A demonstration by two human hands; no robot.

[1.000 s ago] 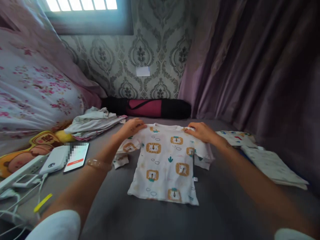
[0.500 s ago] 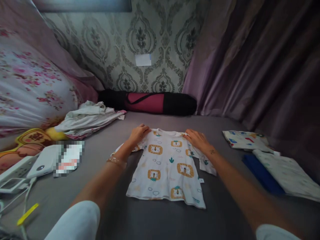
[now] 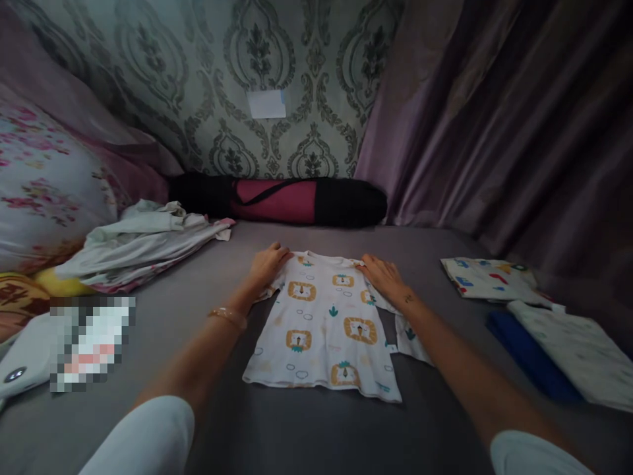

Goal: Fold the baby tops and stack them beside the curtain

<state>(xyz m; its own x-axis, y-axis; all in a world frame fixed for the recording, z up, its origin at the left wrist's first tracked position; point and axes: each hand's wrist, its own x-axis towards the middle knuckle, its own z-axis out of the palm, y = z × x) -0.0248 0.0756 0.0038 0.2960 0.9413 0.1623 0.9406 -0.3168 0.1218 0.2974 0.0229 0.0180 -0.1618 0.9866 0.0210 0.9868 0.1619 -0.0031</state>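
Note:
A small white shirt (image 3: 321, 330) printed with orange lion faces lies spread on the grey sheet, its collar away from me and its hem towards me. At its left shoulder, my left hand (image 3: 270, 267) is closed on the fabric. My right hand (image 3: 384, 277) pinches the other shoulder beside the collar. Both sleeves lie out to the sides, partly hidden behind my hands and forearms. A small white tag sticks out from the right side seam.
Folded clothes (image 3: 494, 278) and a pale folded garment (image 3: 568, 349) over a blue one (image 3: 529, 356) lie at the right. Crumpled clothes (image 3: 143, 241) and a white device (image 3: 34, 349) are at the left. A black and red long bag (image 3: 277, 200) lies along the wall.
The view has turned slightly, so the things at the left have shifted towards the left edge. Both hands remain at the shirt's shoulders, and the shirt still lies spread.

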